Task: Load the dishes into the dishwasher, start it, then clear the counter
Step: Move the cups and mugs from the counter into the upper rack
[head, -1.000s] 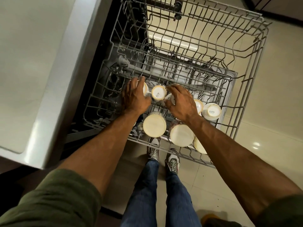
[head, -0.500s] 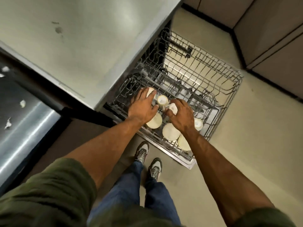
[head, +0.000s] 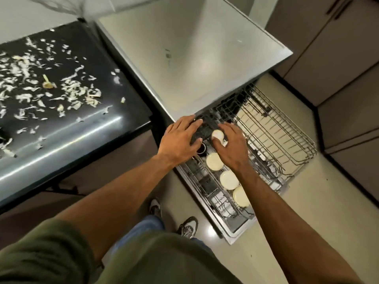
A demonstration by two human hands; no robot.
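Observation:
The dishwasher (head: 194, 58) stands open with its wire racks pulled out over the floor. Three cream bowls (head: 214, 161) sit upside down in a row along the near side of the rack (head: 287, 144). My right hand (head: 231, 148) lies over the rack's left end, thumb and fingers round a small white cup (head: 217, 134) whose base faces up. My left hand (head: 180, 138) hovers beside it with fingers straight and spread over a dark part of the rack, holding nothing. A dark cup (head: 201, 149) shows just below my left thumb.
A black counter (head: 82, 124) to the left is strewn with several pale vegetable scraps (head: 75, 87). Brown cabinets (head: 338, 68) line the right side. My feet (head: 187, 227) stand on the pale floor right in front of the open dishwasher door (head: 235, 230).
The view has pulled back and swung left, bringing the littered counter into sight. Both hands have stayed at the left end of the rack; my left hand has lifted off the cup it touched.

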